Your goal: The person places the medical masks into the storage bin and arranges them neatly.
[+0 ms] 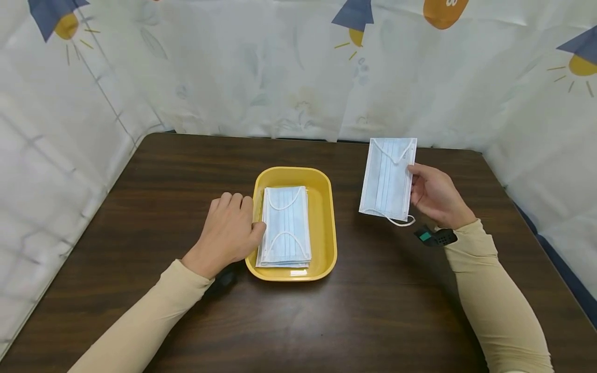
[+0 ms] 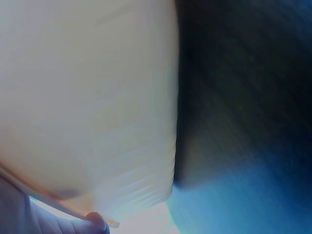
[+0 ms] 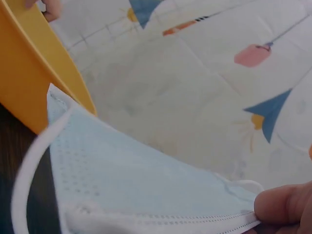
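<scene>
A yellow tray [image 1: 328,233] stands on the dark wooden table, with a stack of light blue face masks [image 1: 285,225] lying in its left part. My left hand [image 1: 228,228] grips the tray's left rim, its thumb over the edge by the stack. In the left wrist view the tray's outer wall [image 2: 97,97] fills much of the picture, and a bit of the hand [image 2: 63,224] shows at the lower left. To the right of the tray, my right hand [image 1: 436,196] pinches a single face mask [image 1: 387,178] by its right edge, holding it above the table with the ear loops hanging loose.
The dark wooden table [image 1: 373,321] spreads around the tray. A pale patterned curtain [image 1: 224,72] hangs along the back and both sides. A dark band with a green patch [image 1: 436,237] sits at the right wrist.
</scene>
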The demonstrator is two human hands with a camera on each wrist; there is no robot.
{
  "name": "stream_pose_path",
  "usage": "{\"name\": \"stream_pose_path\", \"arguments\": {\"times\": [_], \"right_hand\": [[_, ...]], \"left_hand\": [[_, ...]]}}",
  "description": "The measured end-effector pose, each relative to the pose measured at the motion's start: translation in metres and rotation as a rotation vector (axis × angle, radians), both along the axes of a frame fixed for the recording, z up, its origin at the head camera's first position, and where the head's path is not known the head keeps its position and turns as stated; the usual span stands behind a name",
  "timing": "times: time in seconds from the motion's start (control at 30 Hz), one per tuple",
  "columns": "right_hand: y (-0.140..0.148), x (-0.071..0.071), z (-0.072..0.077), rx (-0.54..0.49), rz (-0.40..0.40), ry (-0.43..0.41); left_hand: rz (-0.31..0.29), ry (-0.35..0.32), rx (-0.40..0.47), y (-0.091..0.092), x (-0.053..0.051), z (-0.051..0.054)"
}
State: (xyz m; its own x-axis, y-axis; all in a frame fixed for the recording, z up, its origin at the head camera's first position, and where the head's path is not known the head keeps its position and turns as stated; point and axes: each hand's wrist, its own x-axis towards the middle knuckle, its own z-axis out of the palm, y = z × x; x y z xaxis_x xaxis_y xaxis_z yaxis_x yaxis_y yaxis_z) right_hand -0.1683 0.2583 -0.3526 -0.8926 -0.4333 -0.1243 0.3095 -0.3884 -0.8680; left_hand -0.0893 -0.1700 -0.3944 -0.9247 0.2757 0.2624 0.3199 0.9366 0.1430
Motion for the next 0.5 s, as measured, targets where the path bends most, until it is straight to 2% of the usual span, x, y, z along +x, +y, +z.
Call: {"name": "stream_pose_path", "arguments": {"times": [0.2,0.37,0.5], "right_hand": [[-0.02,0.002,0.006,0.051,-0.005,0.013],[-0.036,0.003,0.013,0.07,-0.023,0.007],[-0.05,0.005,0.018,0.099,-0.004,0.013]], "left_hand": [[0.004,-0.006,0.001,0.0,0.001,-0.001],[-0.001,0.021,0.0,0.0,0.0,-0.001],[-0.005,0.034,0.002,0.0,0.0,-0.001]]}}
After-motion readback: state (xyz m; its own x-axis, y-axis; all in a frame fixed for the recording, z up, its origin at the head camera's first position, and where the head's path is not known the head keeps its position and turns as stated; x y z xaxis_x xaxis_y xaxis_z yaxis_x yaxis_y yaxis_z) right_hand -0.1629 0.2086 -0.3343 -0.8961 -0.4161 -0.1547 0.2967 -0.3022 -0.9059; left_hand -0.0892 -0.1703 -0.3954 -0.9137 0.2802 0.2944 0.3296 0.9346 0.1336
